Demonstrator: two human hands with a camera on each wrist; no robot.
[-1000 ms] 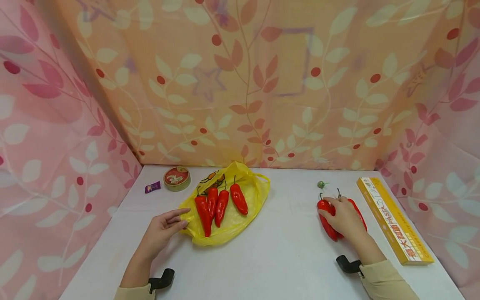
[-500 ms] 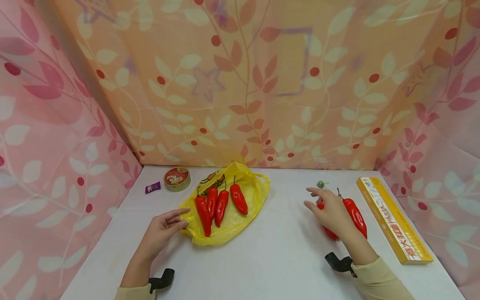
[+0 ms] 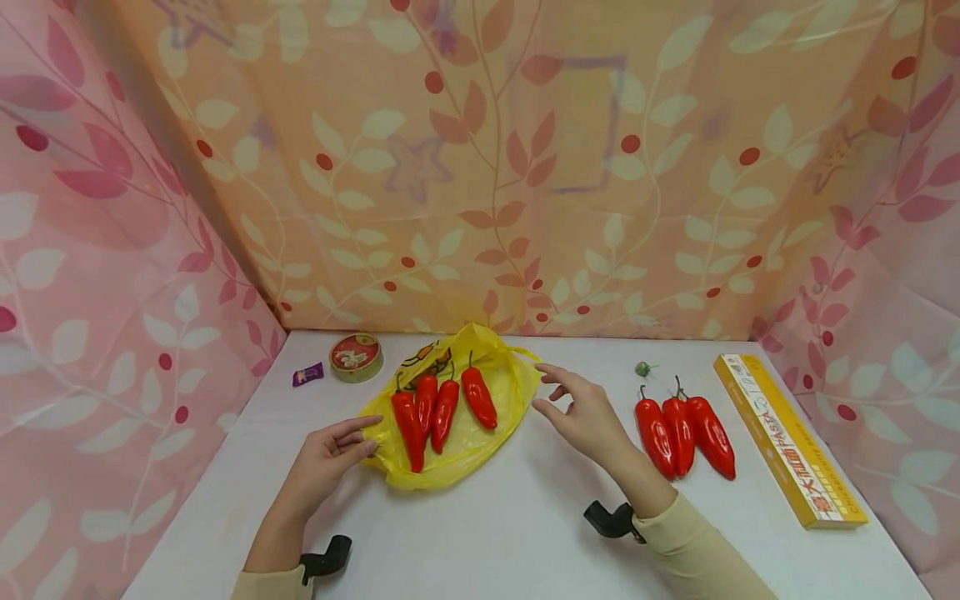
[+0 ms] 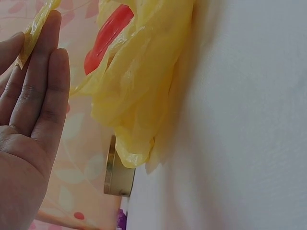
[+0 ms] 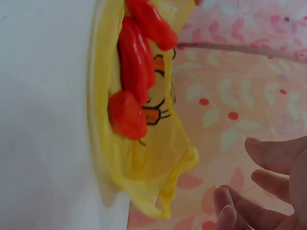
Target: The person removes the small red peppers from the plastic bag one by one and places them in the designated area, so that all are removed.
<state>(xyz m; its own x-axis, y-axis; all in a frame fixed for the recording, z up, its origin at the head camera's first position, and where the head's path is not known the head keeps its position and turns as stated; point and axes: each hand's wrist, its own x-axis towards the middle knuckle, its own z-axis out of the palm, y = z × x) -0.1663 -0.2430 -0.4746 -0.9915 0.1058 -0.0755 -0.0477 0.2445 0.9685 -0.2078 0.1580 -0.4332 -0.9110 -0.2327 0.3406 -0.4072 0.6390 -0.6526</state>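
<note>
A yellow plastic bag lies spread with its mouth facing up, several red chili peppers inside it. My left hand pinches the bag's left edge between thumb and fingers; the left wrist view shows the film between them. My right hand is beside the bag's right rim, fingers apart and loosely bent, holding nothing. In the right wrist view this hand appears apart from the bag's edge. Three more red chili peppers lie side by side on the table to the right.
A long yellow pasta box lies along the table's right side. Behind the three peppers is a small green item. At the back left are a round tin and a small purple packet. Patterned cloth walls enclose the table.
My right hand has left the peppers on the right and moved left to the bag's right rim, uncovering all three peppers. The left hand stays at the bag's edge.
</note>
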